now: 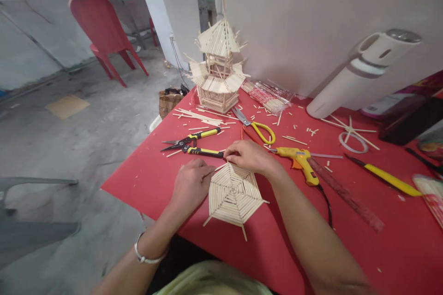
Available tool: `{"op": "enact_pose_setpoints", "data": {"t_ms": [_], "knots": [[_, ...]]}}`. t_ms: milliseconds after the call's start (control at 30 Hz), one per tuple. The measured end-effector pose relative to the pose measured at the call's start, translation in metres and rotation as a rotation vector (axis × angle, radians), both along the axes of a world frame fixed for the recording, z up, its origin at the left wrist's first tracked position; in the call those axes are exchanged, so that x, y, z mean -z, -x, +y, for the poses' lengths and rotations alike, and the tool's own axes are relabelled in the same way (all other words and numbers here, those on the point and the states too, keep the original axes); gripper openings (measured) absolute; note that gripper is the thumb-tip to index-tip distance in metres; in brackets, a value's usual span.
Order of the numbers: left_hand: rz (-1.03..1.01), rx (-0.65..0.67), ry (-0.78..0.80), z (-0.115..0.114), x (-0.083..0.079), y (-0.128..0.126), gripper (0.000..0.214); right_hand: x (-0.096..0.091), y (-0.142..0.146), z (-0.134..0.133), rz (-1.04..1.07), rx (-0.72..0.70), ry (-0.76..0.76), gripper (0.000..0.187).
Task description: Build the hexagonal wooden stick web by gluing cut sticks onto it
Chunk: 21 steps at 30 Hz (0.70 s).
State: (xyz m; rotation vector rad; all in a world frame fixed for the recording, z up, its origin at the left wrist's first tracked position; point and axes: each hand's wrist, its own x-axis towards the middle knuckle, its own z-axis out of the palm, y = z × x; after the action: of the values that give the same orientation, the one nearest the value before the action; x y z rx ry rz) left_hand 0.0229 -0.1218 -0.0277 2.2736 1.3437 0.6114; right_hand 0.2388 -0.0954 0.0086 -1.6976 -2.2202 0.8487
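Note:
A hexagonal panel of thin wooden sticks [235, 196], laid like a spider web, rests on the red table near its front edge. At its far left side my left hand [193, 183] is closed, thumb and finger pinching the end of a thin wooden stick [220, 166]. My right hand [249, 156] reaches over the panel's far corner, its fingertips closed on the stick's other end. Just beyond the hands lie black-and-yellow pliers [188, 143]. A yellow glue gun [300, 161] lies right of my right hand.
A stick-built pagoda [219, 67] stands at the back, with yellow-handled scissors [258, 128], loose sticks [199, 117] and bagged sticks [266, 96] nearby. To the right are a white flask [349, 83], a star of sticks [350, 128], a yellow cutter [391, 179] and a ruler [346, 196].

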Motion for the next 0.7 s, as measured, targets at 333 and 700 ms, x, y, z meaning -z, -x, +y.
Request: {"op": "enact_pose_setpoints", "data": {"t_ms": [333,700], "knots": [[-0.024,0.029,-0.003,0.001,0.001,-0.004,0.029,0.006,-0.002,0.001,0.071,-0.035,0.037,0.026],[0.0,0.055,-0.046,0.001,0.002,-0.003,0.027,0.01,-0.007,0.004,0.104,-0.086,0.082,0.028]]}}
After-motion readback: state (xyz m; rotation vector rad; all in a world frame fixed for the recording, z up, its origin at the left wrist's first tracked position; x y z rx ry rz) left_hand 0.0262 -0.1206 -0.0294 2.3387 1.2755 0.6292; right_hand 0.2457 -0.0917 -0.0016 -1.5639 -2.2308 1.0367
